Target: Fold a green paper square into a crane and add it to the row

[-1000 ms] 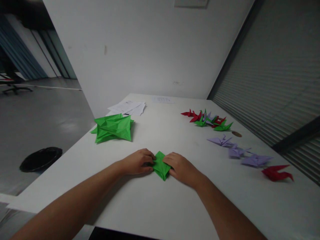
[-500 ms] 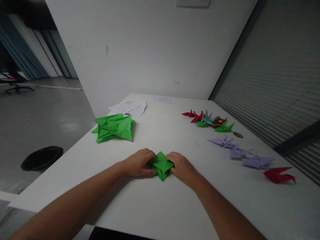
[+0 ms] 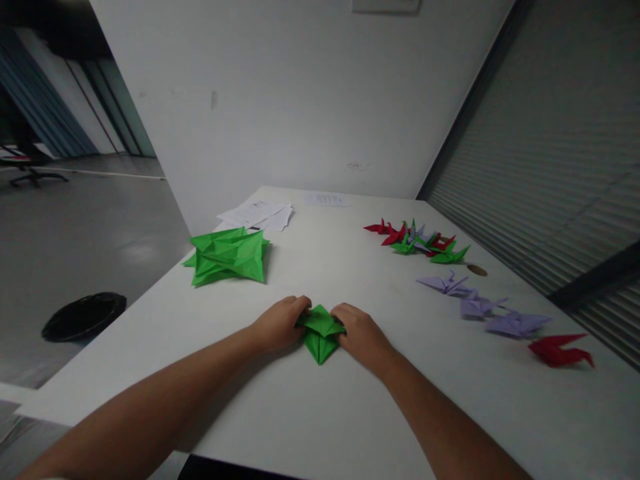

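Observation:
A small folded green paper (image 3: 321,337) lies on the white table (image 3: 310,413), its lower point toward me and an upper flap partly raised. My left hand (image 3: 283,325) holds its left corner between curled fingers. On the opposite side, my right hand (image 3: 361,333) grips the right corner, fingertips on the flap. Both thumbs are mostly hidden. Several creased green sheets (image 3: 230,257) are stacked farther back on the left.
Several red, green and purple paper cranes (image 3: 413,239) cluster at the back right. Purple cranes (image 3: 517,324) and a red crane (image 3: 560,350) line the right side. White papers (image 3: 257,215) lie at the back. A black-lined bin (image 3: 84,317) stands on the floor at left.
The flap's corners, held by both hands, have lifted upward, uncovering more of the lower diamond. My left thumb has gone out of sight, and the paper has shifted slightly left.

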`<state>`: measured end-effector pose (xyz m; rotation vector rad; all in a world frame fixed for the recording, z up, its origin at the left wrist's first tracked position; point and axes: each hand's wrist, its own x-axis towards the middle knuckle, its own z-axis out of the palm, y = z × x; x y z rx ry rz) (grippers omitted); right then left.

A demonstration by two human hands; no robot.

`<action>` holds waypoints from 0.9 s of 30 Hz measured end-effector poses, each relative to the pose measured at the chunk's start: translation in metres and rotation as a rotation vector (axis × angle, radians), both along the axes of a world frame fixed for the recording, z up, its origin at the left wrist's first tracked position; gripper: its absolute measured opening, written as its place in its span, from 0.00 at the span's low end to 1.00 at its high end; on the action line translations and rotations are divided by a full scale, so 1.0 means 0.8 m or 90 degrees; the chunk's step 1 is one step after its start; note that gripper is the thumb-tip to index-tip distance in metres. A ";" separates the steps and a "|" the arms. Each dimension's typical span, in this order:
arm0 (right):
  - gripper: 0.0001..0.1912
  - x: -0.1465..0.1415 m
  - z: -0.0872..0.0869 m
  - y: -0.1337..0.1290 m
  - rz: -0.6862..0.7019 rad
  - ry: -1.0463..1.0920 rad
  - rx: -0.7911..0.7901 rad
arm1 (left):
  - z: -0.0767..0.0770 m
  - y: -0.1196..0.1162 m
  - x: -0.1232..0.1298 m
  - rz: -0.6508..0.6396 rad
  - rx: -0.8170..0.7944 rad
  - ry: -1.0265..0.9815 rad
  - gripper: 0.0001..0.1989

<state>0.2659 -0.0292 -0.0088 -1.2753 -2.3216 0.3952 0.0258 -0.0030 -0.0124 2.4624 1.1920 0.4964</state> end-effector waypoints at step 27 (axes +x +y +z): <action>0.18 -0.024 0.003 0.002 -0.204 -0.011 -0.102 | 0.004 -0.003 0.011 0.127 -0.066 -0.033 0.22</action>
